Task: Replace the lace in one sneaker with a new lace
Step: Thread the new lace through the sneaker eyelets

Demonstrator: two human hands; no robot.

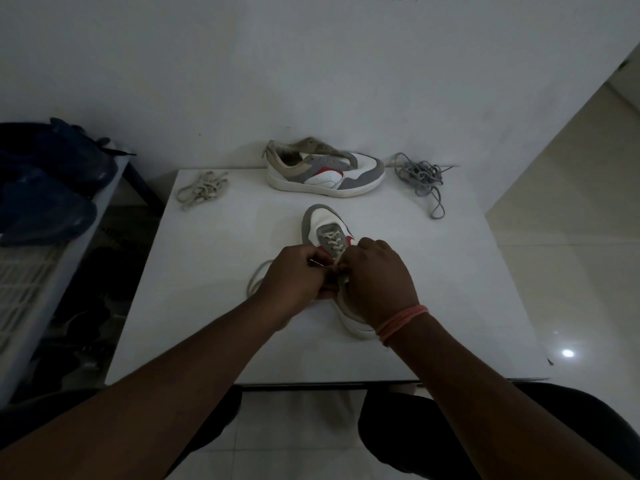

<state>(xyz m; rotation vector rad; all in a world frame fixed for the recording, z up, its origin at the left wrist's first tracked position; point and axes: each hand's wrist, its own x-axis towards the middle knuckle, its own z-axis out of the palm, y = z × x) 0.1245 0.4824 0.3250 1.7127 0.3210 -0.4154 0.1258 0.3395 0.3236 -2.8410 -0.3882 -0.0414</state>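
Observation:
A white, grey and red sneaker (325,225) stands in the middle of the white table (214,334), toe pointing away from me. A cream lace (330,239) runs through its front eyelets, and a loop of it (256,277) trails onto the table to the left. My left hand (292,273) and my right hand (379,277) meet over the sneaker's upper eyelets, fingers curled and pinching the lace. The rear half of the sneaker is hidden under my hands.
A second sneaker (325,169) without a lace lies sideways at the table's far edge by the wall. A bundled cream lace (202,188) lies at the far left, a tangled grey lace (420,178) at the far right. Dark bags (45,181) sit on a rack to the left.

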